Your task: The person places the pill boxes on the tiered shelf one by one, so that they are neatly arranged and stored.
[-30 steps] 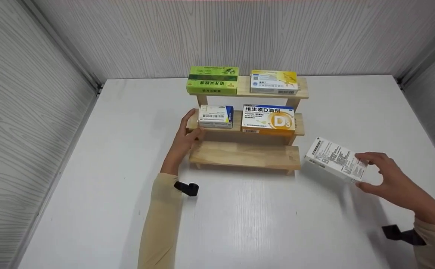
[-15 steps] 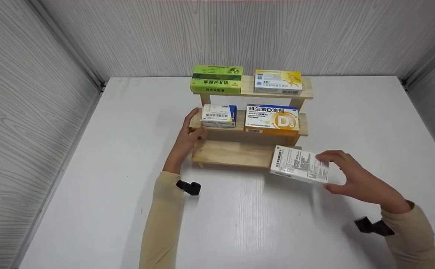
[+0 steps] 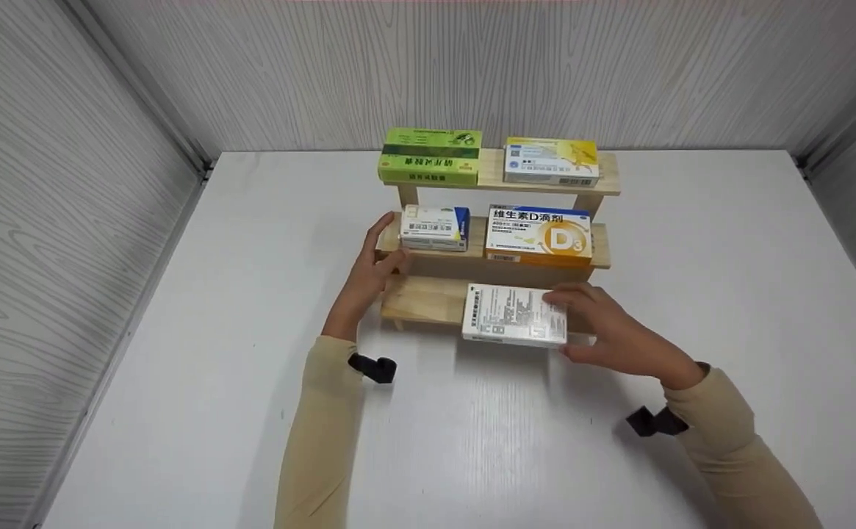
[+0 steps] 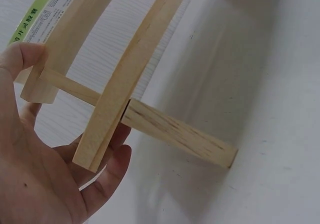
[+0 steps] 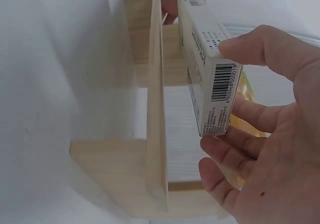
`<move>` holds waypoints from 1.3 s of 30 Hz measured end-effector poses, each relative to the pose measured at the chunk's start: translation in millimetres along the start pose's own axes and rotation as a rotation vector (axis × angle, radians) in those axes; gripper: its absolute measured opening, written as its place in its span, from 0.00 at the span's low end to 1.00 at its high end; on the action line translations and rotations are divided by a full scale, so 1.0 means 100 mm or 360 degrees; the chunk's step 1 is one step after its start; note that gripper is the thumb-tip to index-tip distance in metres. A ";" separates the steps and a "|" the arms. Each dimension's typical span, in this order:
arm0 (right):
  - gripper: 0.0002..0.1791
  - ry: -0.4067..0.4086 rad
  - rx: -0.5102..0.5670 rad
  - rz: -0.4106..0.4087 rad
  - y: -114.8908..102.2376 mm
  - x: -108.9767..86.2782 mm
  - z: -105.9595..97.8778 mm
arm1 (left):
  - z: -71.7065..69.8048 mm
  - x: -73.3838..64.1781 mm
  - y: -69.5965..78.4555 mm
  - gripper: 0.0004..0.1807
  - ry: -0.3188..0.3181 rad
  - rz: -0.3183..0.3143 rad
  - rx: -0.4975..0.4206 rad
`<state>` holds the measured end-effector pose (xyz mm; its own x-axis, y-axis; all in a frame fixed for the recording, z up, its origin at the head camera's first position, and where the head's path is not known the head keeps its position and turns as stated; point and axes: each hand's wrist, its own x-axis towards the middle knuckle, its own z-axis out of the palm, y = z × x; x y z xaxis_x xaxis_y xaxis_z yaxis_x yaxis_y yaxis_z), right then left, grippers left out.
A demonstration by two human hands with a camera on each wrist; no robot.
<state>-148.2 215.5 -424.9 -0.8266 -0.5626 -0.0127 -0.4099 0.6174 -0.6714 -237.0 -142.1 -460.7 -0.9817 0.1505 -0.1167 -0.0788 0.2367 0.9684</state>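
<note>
Now R hand grips white box.

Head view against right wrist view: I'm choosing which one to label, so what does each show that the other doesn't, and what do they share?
Only the head view shows the left hand gripping the end of the wooden rack, plus the green box, the yellow box, the small blue-white box and the D3 box on its tiers.

Only the right wrist view shows the white box's barcoded end and the gap between the white box and the rack's bottom board.

Both show the right hand gripping the white box at the rack.
</note>
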 end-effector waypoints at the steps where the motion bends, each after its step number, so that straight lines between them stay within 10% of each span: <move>1: 0.38 -0.0008 0.0019 0.0009 -0.01 0.05 0.03 | 0.00 0.00 0.00 0.37 -0.0006 -0.0001 -0.0002; 39: 0.38 0.0071 -0.0020 -0.0013 -0.26 0.81 0.62 | -0.04 0.01 -0.01 0.38 -0.0022 -0.0191 -0.0035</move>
<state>-180.6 119.7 -453.8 -0.8394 -0.5428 0.0263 -0.4214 0.6196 -0.6622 -238.2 -145.8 -460.8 -0.9624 0.1357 -0.2352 -0.1997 0.2330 0.9517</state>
